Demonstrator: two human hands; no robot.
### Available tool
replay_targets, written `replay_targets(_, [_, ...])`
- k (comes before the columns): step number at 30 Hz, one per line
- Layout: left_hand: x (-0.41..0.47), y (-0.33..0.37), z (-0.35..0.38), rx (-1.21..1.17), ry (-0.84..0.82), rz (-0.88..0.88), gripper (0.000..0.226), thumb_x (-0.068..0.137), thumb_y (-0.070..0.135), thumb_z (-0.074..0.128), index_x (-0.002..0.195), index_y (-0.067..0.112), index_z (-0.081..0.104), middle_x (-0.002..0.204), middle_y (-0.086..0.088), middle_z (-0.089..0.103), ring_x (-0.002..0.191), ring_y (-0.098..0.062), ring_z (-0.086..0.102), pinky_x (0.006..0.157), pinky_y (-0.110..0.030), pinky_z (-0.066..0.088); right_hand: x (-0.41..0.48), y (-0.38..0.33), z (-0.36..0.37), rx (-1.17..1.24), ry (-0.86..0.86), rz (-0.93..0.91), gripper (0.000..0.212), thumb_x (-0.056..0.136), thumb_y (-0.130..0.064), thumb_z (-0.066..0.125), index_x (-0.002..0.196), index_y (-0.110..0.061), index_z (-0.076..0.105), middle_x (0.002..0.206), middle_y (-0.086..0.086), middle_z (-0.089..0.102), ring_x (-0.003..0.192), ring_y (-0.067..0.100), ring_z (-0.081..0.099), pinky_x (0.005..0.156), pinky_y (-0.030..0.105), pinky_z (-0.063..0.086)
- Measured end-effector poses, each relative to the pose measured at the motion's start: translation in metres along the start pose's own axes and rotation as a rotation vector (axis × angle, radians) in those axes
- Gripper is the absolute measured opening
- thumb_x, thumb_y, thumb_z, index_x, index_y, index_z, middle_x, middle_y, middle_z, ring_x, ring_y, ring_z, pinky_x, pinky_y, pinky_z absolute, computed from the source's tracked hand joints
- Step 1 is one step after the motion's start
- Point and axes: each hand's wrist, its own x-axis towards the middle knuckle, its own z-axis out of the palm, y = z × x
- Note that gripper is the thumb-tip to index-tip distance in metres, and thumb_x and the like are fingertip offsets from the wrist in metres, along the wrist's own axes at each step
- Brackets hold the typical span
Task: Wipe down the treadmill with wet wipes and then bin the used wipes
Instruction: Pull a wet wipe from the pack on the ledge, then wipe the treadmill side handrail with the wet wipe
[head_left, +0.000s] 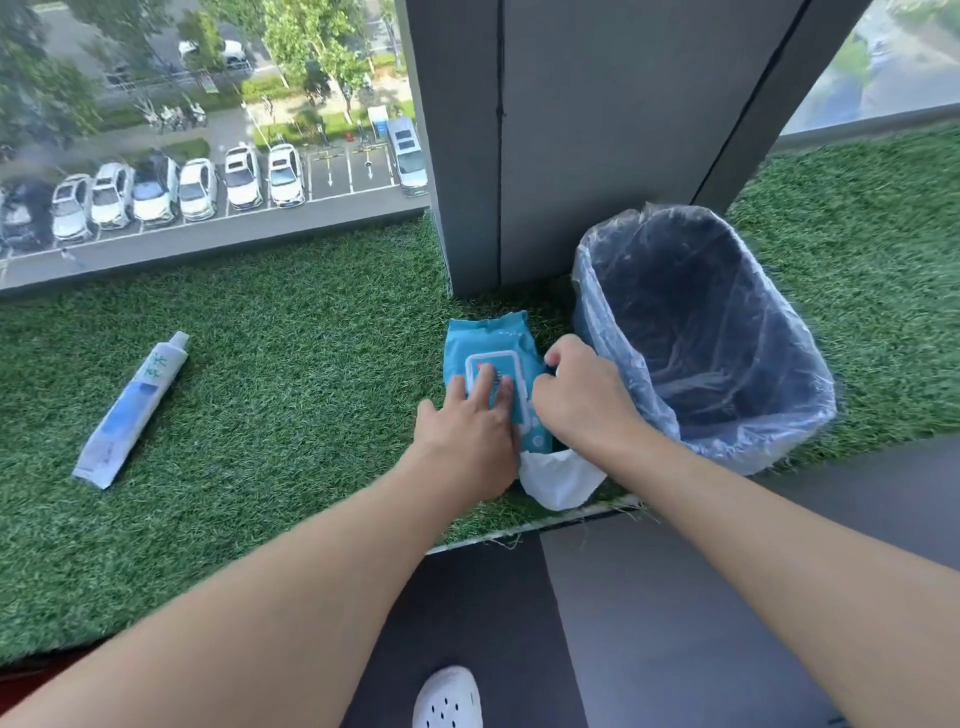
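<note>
1. Head view, the scene: a person leans over a ledge covered in artificial turf (285, 389). The ledge runs along a window that looks out on a car park far below.
2. Head view, the task's things: a blue wet wipes pack (488, 338) lies flat on the turf. Just to its right stands a waste bin (810, 395) lined with a clear bag. A loose white wipe (563, 480) lies at the turf's near edge, partly under both hands. No treadmill is in view.
3. Head view, the hands: the left hand (467, 436) has straight fingers pressing flat on the pack's white lid (493, 361). The right hand (582, 395) is curled at the pack's right edge. Whether it grips the pack, the wipe or nothing cannot be told.
4. Head view, other things: a toothpaste tube (132, 410) lies well apart to the left. A white shoe (447, 699) shows on the dark floor below.
5. Risks, as a judgement: the loose wipe sits at the ledge's edge, so a nudge from either wrist could drop it to the floor. If the lid is not pressed fully shut, the remaining wipes may dry out. The light bin could tip if the right forearm knocks it.
</note>
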Motion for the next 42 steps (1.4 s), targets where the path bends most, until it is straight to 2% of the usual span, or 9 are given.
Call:
replay_targets(6, [-0.021,0.007,-0.067,-0.682,0.091,-0.06,0.032,0.1,0.022,0.04,0.128,0.017,0.057,0.118,-0.005,0.06,0.105,-0.022,0.06,0.084,-0.03,0.048,-0.02,-0.019,-0.054,0.218,0.061,0.052,0.018,0.09,-0.01,0.047,0.097,-0.004,0.062,0.088,0.007,0.054,0.083,0.03,0.051,0.073,0.038,0.045])
replay_targets(10, [-0.075,0.042,-0.151,-1.192,-0.139,0.175,0.036,0.099,0.044,0.05,0.113,0.018,0.071,0.109,0.001,0.073,0.099,-0.015,0.065,0.091,-0.031,0.047,-0.03,-0.044,-0.134,0.486,0.104,0.183,0.026,0.085,-0.006,0.045,0.062,-0.017,0.041,0.065,0.004,0.042,0.06,0.022,0.039,0.06,0.036,0.043])
replay_targets(14, [-0.12,0.086,-0.266,-0.954,-0.054,0.469,0.039,0.086,0.045,0.067,0.103,0.01,0.07,0.087,0.0,0.062,0.075,-0.012,0.055,0.068,-0.031,0.045,-0.06,-0.078,-0.25,0.806,0.264,0.274,0.029,0.082,0.002,0.042,0.062,-0.018,0.036,0.057,0.002,0.029,0.041,0.015,0.029,0.049,0.027,0.03])
replay_targets(17, [-0.145,0.126,-0.351,-0.853,0.155,0.508,0.017,0.086,0.025,0.067,0.091,0.01,0.071,0.076,0.001,0.063,0.065,-0.005,0.054,0.058,-0.023,0.047,-0.09,-0.094,-0.342,0.921,0.383,0.212,0.02,0.085,-0.001,0.046,0.072,-0.016,0.044,0.065,0.003,0.039,0.055,0.019,0.039,0.058,0.033,0.035])
replay_targets(21, [-0.171,0.189,-0.453,-0.917,0.301,0.547,0.03,0.084,0.029,0.058,0.089,-0.001,0.058,0.079,-0.015,0.063,0.07,-0.017,0.057,0.064,-0.036,0.05,-0.151,-0.101,-0.454,0.941,0.47,0.111,0.022,0.092,-0.007,0.051,0.114,-0.009,0.051,0.094,0.013,0.055,0.075,0.024,0.057,0.057,0.032,0.045])
replay_targets(27, [-0.21,0.342,-0.553,-1.196,0.17,0.713,0.015,0.096,0.0,0.048,0.089,0.01,0.057,0.088,-0.016,0.066,0.076,-0.027,0.065,0.067,-0.034,0.051,-0.256,-0.061,-0.579,1.002,0.448,-0.066,0.047,0.098,-0.015,0.057,0.131,-0.037,0.032,0.109,0.009,0.063,0.077,0.02,0.063,0.07,0.042,0.052])
replay_targets(34, [-0.276,0.542,-0.599,-1.201,-0.501,0.88,0.032,0.097,0.035,0.041,0.097,0.008,0.058,0.08,-0.011,0.066,0.074,-0.026,0.063,0.078,-0.041,0.055,-0.338,0.027,-0.701,0.899,0.753,-0.12,0.062,0.079,-0.05,0.075,0.13,-0.023,0.052,0.118,0.002,0.068,0.105,0.021,0.064,0.094,0.045,0.051])
replay_targets(38, [-0.285,0.643,-0.618,-0.967,-0.277,1.018,0.023,0.099,0.023,0.045,0.098,0.008,0.063,0.086,-0.004,0.065,0.082,-0.021,0.061,0.081,-0.036,0.054,-0.349,0.085,-0.772,0.815,0.932,-0.052,0.057,0.076,-0.041,0.074,0.121,-0.011,0.055,0.12,0.016,0.065,0.111,0.033,0.063,0.099,0.05,0.049])
replay_targets(42, [-0.28,0.737,-0.635,-0.853,-0.202,1.123,0.018,0.097,0.023,0.054,0.107,0.013,0.065,0.088,-0.002,0.062,0.077,-0.017,0.059,0.07,-0.031,0.05,-0.362,0.144,-0.838,0.76,1.113,0.012,0.025,0.097,-0.013,0.053,0.122,-0.008,0.051,0.114,0.017,0.065,0.089,0.028,0.064,0.075,0.039,0.051])
